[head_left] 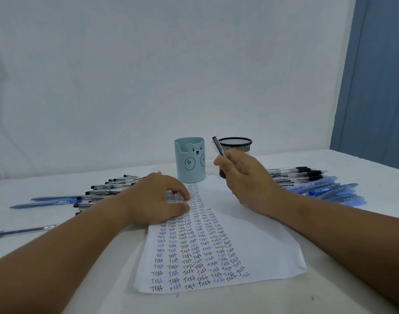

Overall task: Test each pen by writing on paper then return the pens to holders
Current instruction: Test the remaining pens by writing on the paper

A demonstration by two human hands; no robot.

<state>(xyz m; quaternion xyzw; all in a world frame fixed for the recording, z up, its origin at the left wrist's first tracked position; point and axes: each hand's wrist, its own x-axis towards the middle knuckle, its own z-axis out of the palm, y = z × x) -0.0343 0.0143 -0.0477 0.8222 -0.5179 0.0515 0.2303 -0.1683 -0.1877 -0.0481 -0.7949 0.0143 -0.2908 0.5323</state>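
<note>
**Pen raised over a crowded sheet: where it could slip**

The right hand [244, 175] pinches a dark pen [217, 146] between curled fingers and thumb, its top end tilted up toward the far edge of the desk [330, 279], in front of the black mesh holder [236, 144]. Its tip is hidden behind the hand. The left hand [157, 198] rests on the far left part of the paper [257, 245], fingers loosely bent and holding nothing, pinning the sheet.

The risks, as I judge them:
- The written columns are tightly packed; a new mark could land on old ones and hide a weak pen.
- If the left hand lifts, the sheet may slide under the stroke.
- Pens lie in loose piles toward the left edge [108, 189] and right edge [316, 182]; a sweeping forearm could roll them and mix the piles.
- The bear holder [189, 162] stands just beyond the paper's far end and could be knocked by a hasty reach.
</note>
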